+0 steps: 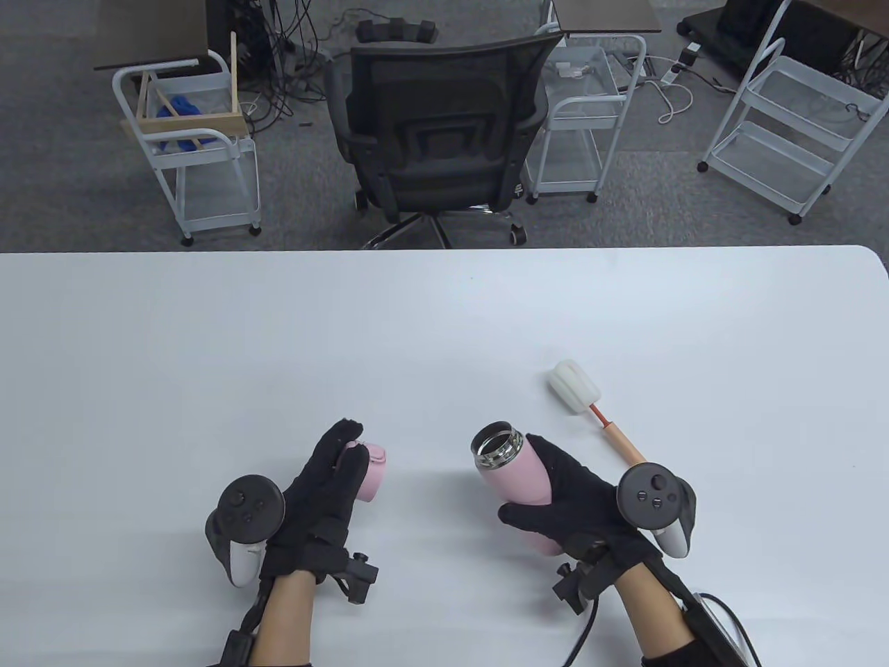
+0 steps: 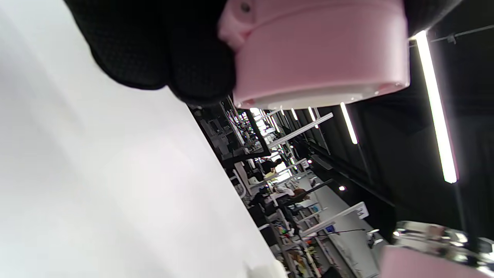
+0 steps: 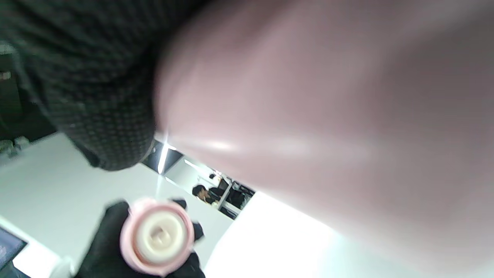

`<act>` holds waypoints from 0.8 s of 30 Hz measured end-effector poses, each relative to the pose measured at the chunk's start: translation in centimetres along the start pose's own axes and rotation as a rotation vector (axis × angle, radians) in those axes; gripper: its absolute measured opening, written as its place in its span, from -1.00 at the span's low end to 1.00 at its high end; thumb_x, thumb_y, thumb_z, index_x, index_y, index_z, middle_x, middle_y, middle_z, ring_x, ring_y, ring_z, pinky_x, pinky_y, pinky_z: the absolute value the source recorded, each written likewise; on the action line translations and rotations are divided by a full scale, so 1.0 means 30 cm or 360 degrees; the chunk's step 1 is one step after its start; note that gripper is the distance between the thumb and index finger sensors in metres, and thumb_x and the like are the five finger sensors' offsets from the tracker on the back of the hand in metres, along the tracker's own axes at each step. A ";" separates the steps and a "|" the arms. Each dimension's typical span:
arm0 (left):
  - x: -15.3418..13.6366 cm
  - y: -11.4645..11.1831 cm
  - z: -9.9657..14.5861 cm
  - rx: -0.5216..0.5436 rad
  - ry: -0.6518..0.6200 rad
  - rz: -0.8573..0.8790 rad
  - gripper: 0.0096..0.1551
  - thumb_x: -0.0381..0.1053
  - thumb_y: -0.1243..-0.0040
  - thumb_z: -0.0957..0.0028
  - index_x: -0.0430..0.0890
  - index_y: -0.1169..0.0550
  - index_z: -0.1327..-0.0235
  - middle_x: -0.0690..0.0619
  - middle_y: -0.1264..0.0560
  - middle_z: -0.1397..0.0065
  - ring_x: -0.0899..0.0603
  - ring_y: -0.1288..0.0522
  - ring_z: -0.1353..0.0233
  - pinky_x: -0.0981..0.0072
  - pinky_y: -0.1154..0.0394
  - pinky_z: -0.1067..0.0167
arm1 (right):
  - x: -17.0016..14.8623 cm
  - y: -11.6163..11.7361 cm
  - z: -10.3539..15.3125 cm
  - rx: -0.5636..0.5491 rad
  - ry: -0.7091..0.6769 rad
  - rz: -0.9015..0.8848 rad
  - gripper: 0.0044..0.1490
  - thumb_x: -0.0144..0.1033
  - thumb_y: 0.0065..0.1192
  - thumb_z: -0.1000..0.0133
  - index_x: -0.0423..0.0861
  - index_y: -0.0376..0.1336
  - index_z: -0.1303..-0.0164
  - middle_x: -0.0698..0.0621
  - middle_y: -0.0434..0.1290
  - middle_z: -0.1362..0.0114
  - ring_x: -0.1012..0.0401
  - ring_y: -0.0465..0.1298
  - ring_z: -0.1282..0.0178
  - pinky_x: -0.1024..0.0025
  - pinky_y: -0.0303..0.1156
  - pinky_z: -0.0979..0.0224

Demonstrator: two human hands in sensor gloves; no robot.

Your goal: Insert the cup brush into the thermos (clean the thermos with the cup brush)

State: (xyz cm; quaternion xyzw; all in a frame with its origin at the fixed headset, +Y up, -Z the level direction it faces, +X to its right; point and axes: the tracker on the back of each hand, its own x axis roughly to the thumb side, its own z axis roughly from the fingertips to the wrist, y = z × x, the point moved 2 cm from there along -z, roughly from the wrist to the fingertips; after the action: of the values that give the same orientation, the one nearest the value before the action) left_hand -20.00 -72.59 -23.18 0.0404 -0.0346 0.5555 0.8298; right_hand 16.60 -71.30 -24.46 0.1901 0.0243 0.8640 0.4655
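Observation:
My right hand [image 1: 555, 500] grips the pink thermos [image 1: 514, 476] around its body; its open steel mouth [image 1: 496, 445] tilts up and away. The pink body fills the right wrist view [image 3: 308, 116]. My left hand [image 1: 326, 479] holds the pink lid [image 1: 369, 472] to the left of the thermos; the lid shows close in the left wrist view [image 2: 320, 54] and from below in the right wrist view [image 3: 156, 235]. The cup brush [image 1: 597, 413], with a white sponge head and an orange-tan handle, lies on the white table [image 1: 278, 347] beyond my right hand, untouched.
A black office chair [image 1: 434, 139] stands past the table's far edge. White wire carts [image 1: 194, 146] stand on the grey floor to the left and to the right [image 1: 792, 125]. The table's far right corner [image 1: 871, 257] is rounded.

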 end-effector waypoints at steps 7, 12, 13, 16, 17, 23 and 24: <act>0.044 -0.063 0.011 -0.0097 -0.0082 -0.0002 -0.07 0.49 0.08 -0.33 -0.13 -0.29 -0.72 -0.31 -0.46 -0.53 -0.21 -0.64 -0.16 -0.28 -0.53 -0.20 | 0.058 0.072 0.004 0.0118 -0.0068 0.0309 0.13 0.34 0.47 0.08 -0.10 0.11 -0.51 -0.23 0.23 -0.57 -0.22 0.33 -0.48 -0.09 0.39 -0.39; 0.058 -0.111 0.011 -0.0143 -0.0106 -0.0025 -0.06 0.49 0.07 -0.32 -0.13 -0.28 -0.72 -0.31 -0.46 -0.53 -0.20 -0.64 -0.17 -0.28 -0.52 -0.21 | 0.085 0.120 0.006 0.0191 -0.0103 0.0478 0.13 0.34 0.48 0.08 -0.09 0.11 -0.52 -0.22 0.23 -0.57 -0.22 0.33 -0.48 -0.09 0.39 -0.39; 0.060 -0.118 0.011 -0.0156 -0.0109 -0.0037 -0.06 0.49 0.07 -0.32 -0.13 -0.28 -0.72 -0.31 -0.46 -0.53 -0.20 -0.64 -0.17 -0.28 -0.52 -0.21 | 0.088 0.126 0.006 0.0196 -0.0110 0.0494 0.13 0.34 0.48 0.08 -0.09 0.11 -0.52 -0.22 0.23 -0.57 -0.22 0.33 -0.48 -0.09 0.39 -0.39; 0.061 -0.142 0.009 -0.0182 -0.0115 -0.0085 -0.07 0.48 0.06 -0.32 -0.13 -0.28 -0.72 -0.30 -0.46 -0.53 -0.19 -0.64 -0.17 -0.28 -0.52 -0.21 | 0.098 0.145 0.006 0.0225 -0.0131 0.0538 0.13 0.33 0.47 0.08 -0.09 0.11 -0.52 -0.22 0.23 -0.57 -0.22 0.33 -0.48 -0.09 0.39 -0.39; 0.061 -0.151 0.009 -0.0194 -0.0120 -0.0094 -0.07 0.48 0.06 -0.32 -0.13 -0.27 -0.72 -0.30 -0.46 -0.53 -0.18 -0.64 -0.18 -0.27 -0.52 -0.22 | 0.101 0.150 0.006 0.0230 -0.0137 0.0551 0.13 0.33 0.48 0.08 -0.09 0.11 -0.52 -0.22 0.23 -0.57 -0.22 0.33 -0.48 -0.09 0.39 -0.39; 0.073 -0.197 0.011 -0.0295 -0.0151 -0.0129 -0.08 0.47 0.05 -0.32 -0.13 -0.27 -0.72 -0.25 -0.47 -0.52 -0.12 -0.65 -0.19 -0.25 -0.52 -0.23 | 0.117 0.163 0.014 0.0176 -0.0172 0.0603 0.12 0.34 0.46 0.07 -0.09 0.11 -0.51 -0.23 0.24 -0.57 -0.21 0.33 -0.48 -0.08 0.39 -0.39; 0.076 -0.202 0.013 -0.0302 -0.0151 -0.0104 -0.09 0.46 0.05 -0.33 -0.13 -0.28 -0.71 -0.24 -0.47 -0.52 -0.10 -0.64 -0.19 -0.24 -0.53 -0.23 | 0.124 0.165 0.018 0.0167 -0.0181 0.0628 0.16 0.35 0.47 0.11 -0.09 0.11 -0.51 -0.23 0.24 -0.57 -0.22 0.34 -0.47 -0.09 0.39 -0.38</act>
State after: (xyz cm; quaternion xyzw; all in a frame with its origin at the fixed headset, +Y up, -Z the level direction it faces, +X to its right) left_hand -13.53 -72.85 -22.73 -0.0111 -0.1249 0.5199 0.8450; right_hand 11.02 -71.15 -21.76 0.2636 0.0052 0.9239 0.2773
